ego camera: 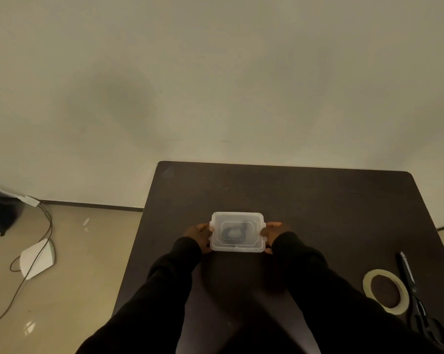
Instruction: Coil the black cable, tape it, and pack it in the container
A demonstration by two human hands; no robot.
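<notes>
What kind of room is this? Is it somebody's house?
Hard to say. It looks like a plain office or workroom: a bare pale wall, a dark table pushed against it, and a shiny floor with a loose wire.

Your left hand and right hand press against the two short sides of the clear container, which sits on the dark table with its lid on and the coiled black cable showing dimly through the plastic. To the right of the container and nearer to you, well apart from it, the roll of tape lies flat, with the black scissors just beside it on the far side from the container. Off to the container's left, down on the floor, a white device lies with a thin wire trailing over it.
</notes>
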